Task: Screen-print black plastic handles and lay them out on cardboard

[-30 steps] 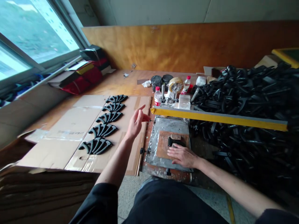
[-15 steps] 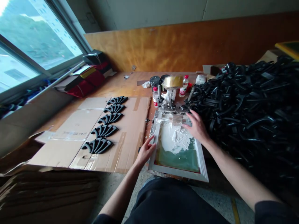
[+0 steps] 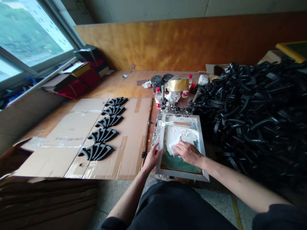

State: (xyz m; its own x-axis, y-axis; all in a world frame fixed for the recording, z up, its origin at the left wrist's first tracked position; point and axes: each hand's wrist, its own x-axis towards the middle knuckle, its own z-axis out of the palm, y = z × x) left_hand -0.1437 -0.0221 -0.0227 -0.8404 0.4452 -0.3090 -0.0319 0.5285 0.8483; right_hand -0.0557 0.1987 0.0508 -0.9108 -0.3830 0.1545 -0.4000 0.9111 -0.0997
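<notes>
A screen-printing frame (image 3: 205,166) lies in front of me, with thick white ink (image 3: 171,135) smeared over the upper part of its green mesh (image 3: 177,163). My right hand (image 3: 188,153) is closed on a flat, pale scraper (image 3: 174,149), held against the inked mesh. At the frame's left side, my left hand (image 3: 153,156) has its fingers and thumb curled at the edge, gripping it. A brownish strip (image 3: 181,124) crosses the top of the mesh. Metal hinge clamps (image 3: 177,110) stand at the frame's far end.
To the left, several black curved plastic parts (image 3: 103,135) lie in a column on flattened cardboard (image 3: 134,127). A large heap of black parts (image 3: 254,111) rises at the right. Behind the frame stand bottles (image 3: 158,98), dark tubs (image 3: 156,82) and a tape roll (image 3: 177,84).
My right hand has come down from the frame's upper right to the middle of the mesh, now grasping the scraper. My left hand has closed at the frame's edge.
</notes>
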